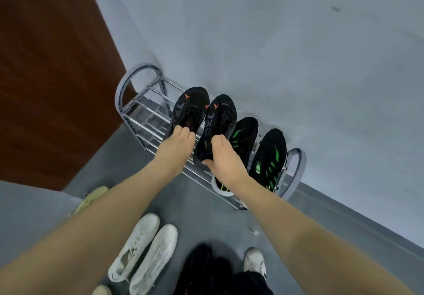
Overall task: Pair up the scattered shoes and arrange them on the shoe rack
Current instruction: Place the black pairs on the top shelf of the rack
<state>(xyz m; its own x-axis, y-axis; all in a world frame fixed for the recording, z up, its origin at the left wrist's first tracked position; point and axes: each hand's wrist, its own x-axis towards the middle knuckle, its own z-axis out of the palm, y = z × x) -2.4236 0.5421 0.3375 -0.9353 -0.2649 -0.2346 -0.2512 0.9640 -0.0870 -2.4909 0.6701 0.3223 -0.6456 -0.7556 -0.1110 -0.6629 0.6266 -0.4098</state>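
A chrome shoe rack stands against the grey wall. On its top tier sit two black shoes with orange marks. My left hand grips the heel of the left black-and-orange shoe. My right hand grips the heel of the right black-and-orange shoe, thumb under it. To their right on the same tier rest a black-and-green shoe and its match. Another shoe with a grey rim shows on a lower tier, partly hidden by my right wrist.
On the grey floor near me lie a pair of white sneakers, a yellowish shoe at left, black shoes at the bottom, and a white shoe. A brown door stands left of the rack.
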